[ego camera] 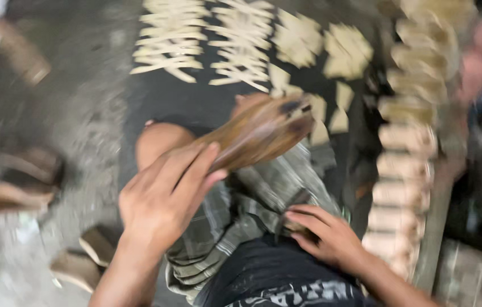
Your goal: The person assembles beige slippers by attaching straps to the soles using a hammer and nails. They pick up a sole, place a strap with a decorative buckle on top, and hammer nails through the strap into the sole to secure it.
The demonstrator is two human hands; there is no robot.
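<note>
Your left hand (pixel 164 196) has its fingers (pixel 192 165) curled together around the near end of a brown wooden piece (pixel 261 133), which slants up and away over your knee (pixel 158 142). Your right hand (pixel 326 236) rests on the checked cloth (pixel 235 219) in your lap, fingers bent and closed on a small dark tool (pixel 292 207); blur hides what kind. Ahead on the dark floor (pixel 195 96) lie rows of pale sticks (pixel 172 37), and a stack of pale blocks (pixel 403 165) runs along your right.
</note>
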